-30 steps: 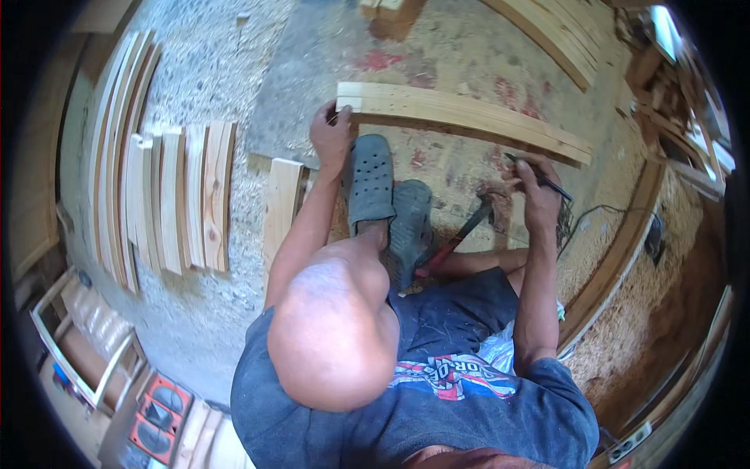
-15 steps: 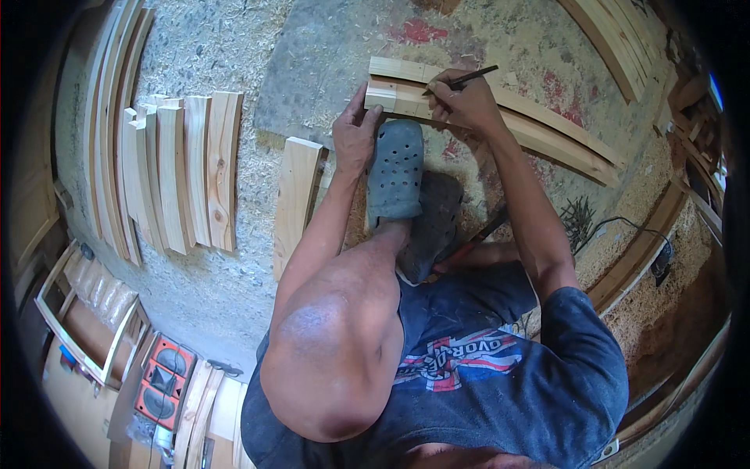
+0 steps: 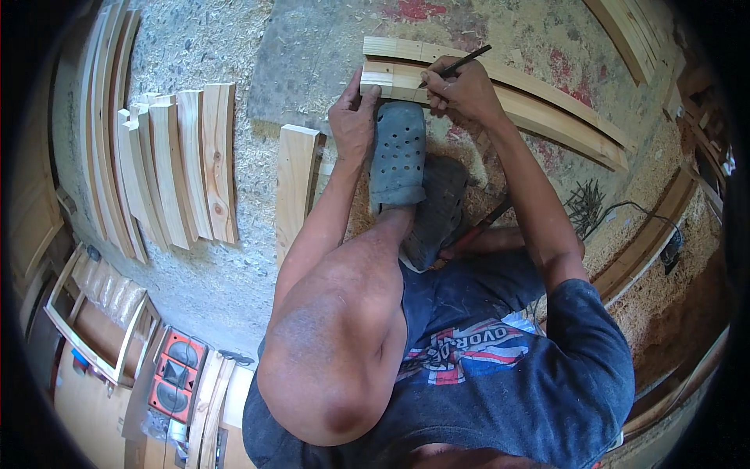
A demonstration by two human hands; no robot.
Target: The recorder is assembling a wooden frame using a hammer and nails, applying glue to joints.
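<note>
Grey clog (image 3: 397, 156) foremost, its toe just beside the near board (image 3: 555, 127). Left hand (image 3: 353, 121) closed about that board's left end, thumb on the near side; right hand (image 3: 465, 90) pinching a dark pencil (image 3: 469, 60), tip at the board's upper face. Beyond, a far board (image 3: 410, 50) runs alongside; farther, upper right, stacked boards (image 3: 621, 35)

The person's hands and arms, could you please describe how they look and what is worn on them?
The left hand and right hand wear no gloves, and no watch shows. Both forearms are bare. The right sleeve is short and dark blue.
</note>
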